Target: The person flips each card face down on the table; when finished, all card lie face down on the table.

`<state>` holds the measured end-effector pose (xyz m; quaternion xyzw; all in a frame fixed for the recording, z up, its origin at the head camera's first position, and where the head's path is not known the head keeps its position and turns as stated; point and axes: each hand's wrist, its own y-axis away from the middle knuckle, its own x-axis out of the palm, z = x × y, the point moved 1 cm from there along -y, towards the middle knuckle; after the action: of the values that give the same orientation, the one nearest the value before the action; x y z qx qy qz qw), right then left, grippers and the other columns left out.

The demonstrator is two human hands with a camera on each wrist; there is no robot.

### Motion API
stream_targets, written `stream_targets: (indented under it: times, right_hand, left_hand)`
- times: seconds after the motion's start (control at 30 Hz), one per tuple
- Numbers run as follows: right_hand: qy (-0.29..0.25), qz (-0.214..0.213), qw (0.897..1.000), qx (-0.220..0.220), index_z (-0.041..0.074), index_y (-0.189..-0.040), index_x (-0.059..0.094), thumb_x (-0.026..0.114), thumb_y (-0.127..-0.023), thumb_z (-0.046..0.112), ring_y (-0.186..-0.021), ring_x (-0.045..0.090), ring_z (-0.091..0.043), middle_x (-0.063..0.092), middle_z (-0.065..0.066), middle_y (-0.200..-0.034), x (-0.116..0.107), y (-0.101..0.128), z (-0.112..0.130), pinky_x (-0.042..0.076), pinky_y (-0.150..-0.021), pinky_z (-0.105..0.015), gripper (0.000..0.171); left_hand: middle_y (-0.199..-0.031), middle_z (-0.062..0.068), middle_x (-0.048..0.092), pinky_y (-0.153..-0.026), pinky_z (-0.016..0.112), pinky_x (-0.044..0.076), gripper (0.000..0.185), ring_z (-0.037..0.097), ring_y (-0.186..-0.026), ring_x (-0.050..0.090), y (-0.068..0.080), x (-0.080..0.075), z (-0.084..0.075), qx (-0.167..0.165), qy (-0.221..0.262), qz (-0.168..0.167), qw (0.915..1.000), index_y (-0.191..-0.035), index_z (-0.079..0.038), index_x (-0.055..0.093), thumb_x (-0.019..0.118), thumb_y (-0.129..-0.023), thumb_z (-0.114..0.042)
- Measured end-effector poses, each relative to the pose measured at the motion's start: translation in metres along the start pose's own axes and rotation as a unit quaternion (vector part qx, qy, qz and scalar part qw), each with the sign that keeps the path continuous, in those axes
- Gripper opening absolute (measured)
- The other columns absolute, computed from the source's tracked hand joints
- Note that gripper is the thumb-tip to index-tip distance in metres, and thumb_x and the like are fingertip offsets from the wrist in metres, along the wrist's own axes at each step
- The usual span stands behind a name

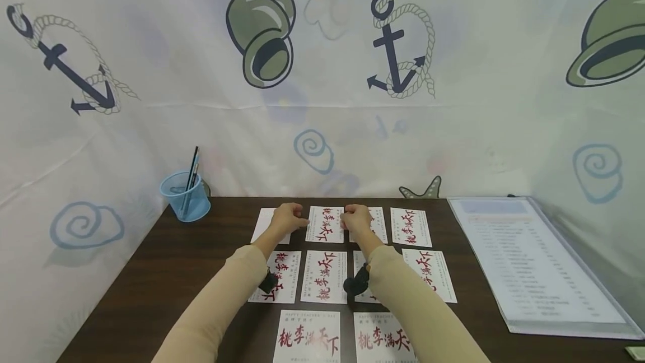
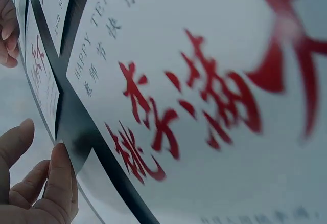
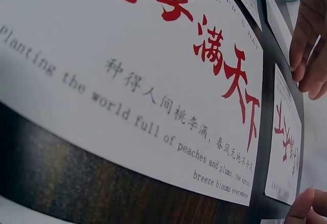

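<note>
Together we set our left hand (image 1: 286, 218) and right hand (image 1: 356, 218), fingers curled and fingertips pinching its left and right edges, on the far-row card (image 1: 325, 224) lying flat on the dark table (image 1: 151, 273) among other cards.

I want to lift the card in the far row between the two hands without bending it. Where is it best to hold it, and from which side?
Take the card by its two short side edges, one from each side, where the left hand and right hand already sit. It lies flat on the table, so fingertips probably must slide under an edge in the dark gaps between cards.
</note>
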<state>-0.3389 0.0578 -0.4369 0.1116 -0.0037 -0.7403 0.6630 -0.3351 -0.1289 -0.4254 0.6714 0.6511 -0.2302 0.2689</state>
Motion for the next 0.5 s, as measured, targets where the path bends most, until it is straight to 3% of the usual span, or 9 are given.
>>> stream_targets:
  times: [0.17, 0.5]
  right_hand:
    - [0.012, -0.015, 1.000, -0.014, -0.008, -0.127, 0.053, 0.054, -0.089, -0.005, -0.071, 0.063, -0.021, 0.059, -0.022, -0.106, 0.001, 0.002, 0.001, 0.054, -0.064, -0.026, 0.038]
    - [0.011, -0.013, 1.000, -0.007, -0.008, -0.129, 0.050, 0.052, -0.088, -0.007, -0.067, 0.058, -0.017, 0.058, -0.024, -0.115, 0.004, 0.000, 0.001, 0.053, -0.066, -0.029, 0.042]
  left_hand:
    - [-0.118, 0.018, 0.060, -0.089, 0.040, 0.049, 0.050, 0.032, -0.109, 0.057, -0.005, 0.007, -0.003, 0.001, -0.018, -0.005, 0.9998, -0.127, 0.004, 0.054, 0.071, -0.082, -0.011]
    - [-0.116, 0.018, 0.061, -0.091, 0.039, 0.048, 0.054, 0.030, -0.107, 0.057, -0.011, 0.016, -0.007, -0.012, -0.061, -0.016, 0.9980, -0.125, 0.005, 0.056, 0.076, -0.077, -0.009]
